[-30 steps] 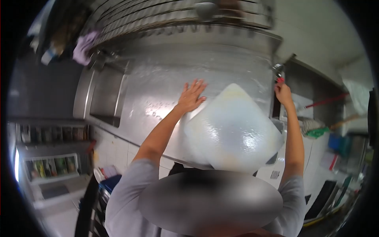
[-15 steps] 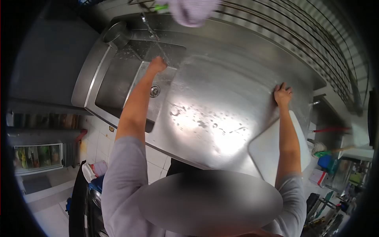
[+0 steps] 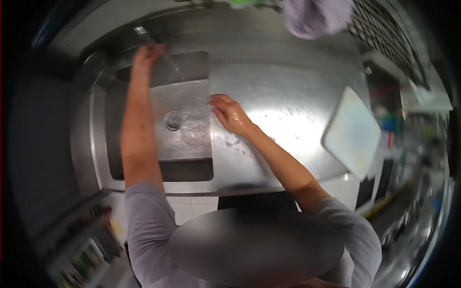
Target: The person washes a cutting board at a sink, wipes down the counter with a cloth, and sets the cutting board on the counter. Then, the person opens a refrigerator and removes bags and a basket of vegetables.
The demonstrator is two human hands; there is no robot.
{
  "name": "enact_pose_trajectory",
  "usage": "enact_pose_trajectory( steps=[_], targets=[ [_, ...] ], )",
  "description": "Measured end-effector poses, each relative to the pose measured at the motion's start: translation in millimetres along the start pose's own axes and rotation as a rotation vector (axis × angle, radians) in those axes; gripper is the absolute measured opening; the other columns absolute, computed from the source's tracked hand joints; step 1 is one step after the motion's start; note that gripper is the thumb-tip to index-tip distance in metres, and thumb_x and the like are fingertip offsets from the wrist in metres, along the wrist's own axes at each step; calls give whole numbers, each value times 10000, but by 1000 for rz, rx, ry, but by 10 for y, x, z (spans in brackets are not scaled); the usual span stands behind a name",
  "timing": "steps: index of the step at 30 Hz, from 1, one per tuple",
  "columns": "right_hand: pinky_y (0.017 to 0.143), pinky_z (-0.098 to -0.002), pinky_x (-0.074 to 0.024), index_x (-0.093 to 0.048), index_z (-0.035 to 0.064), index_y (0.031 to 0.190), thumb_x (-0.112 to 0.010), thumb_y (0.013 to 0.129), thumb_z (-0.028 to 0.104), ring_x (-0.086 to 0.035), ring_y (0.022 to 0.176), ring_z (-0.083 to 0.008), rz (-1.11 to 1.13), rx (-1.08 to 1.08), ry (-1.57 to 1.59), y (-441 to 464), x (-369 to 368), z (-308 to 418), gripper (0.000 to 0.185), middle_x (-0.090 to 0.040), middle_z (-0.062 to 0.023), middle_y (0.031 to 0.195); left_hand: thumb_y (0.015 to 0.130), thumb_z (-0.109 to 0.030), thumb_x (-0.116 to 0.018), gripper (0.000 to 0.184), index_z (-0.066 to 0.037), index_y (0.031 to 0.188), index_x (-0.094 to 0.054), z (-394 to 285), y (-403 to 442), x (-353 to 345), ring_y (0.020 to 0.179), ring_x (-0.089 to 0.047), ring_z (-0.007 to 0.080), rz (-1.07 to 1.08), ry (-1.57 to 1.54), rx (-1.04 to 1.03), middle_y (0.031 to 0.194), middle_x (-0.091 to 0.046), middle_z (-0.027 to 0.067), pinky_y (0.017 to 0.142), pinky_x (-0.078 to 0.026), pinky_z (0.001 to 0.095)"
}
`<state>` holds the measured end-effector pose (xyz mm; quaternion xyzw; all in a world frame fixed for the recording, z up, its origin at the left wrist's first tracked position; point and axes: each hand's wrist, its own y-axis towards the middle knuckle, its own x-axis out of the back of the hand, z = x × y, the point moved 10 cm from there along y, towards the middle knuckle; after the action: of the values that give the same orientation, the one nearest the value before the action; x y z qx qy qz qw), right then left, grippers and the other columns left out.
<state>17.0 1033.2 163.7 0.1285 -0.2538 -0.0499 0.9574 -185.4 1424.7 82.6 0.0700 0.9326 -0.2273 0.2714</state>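
Note:
My left hand (image 3: 148, 55) reaches over the back of the steel sink (image 3: 185, 98), beside a thin stream of running water (image 3: 172, 67). Motion blurs its fingers, and whether they hold anything does not show. My right hand (image 3: 230, 114), wet and shiny, is over the counter (image 3: 269, 84) close to the sink's right edge. Its fingers are a little bent and apart, with nothing in them. A round drain (image 3: 173, 121) shows in the sink floor. At the counter's right end lies a white cutting board (image 3: 353, 133).
A pale purple cloth (image 3: 317, 18) hangs at the top, next to a wire rack (image 3: 384, 36). A metal pot (image 3: 94, 66) stands at the sink's back left corner, blurred. Water drops (image 3: 293, 117) dot the counter. Blurred kitchen items fill the right side.
My right hand has left the counter's far right and come to the sink's right edge. My left hand has moved back towards the top of the water stream. The view has turned.

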Motion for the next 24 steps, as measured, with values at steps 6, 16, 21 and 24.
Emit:
enact_pose_trajectory(
  steps=[6,16,21,24],
  targets=[
    [1109,-524,-379,-499,-51,1378,-619,883,82,-472,1275,-475,-432,-491,-716,-2619,2067,-327,526,-485,-305,1377,1028,-98,-441,192,5,1178,-501,200,-345,-284,1381,-477,379,124,126,58,1433,-488,286,1089,-392,586],
    [1216,-589,-163,-428,0,1473,-523,961,191,-225,1501,-424,-203,-220,-688,-1162,593,-796,554,-310,-265,1578,948,-176,-612,329,-3,1228,-639,3199,-4789,-1503,1193,-603,353,540,1180,-506,1243,-656,204,1029,-460,482],
    [1110,-445,-418,-706,-3,1133,-644,891,114,-537,1277,-401,-117,-196,-80,-693,853,-218,276,-588,-229,1340,957,-375,-568,588,-120,1479,-481,3895,-5356,-2671,1474,-307,376,1042,1760,-872,1561,-396,172,1211,-228,519],
    [1015,-437,-482,-667,-9,1149,-652,908,142,-589,1170,-398,-297,-288,-288,-1607,2182,-511,285,-600,-227,1292,941,-429,-622,710,-261,1573,-347,3472,-4472,-2569,1532,-197,331,761,1886,-716,1667,-226,86,1229,-117,597]
  ],
)
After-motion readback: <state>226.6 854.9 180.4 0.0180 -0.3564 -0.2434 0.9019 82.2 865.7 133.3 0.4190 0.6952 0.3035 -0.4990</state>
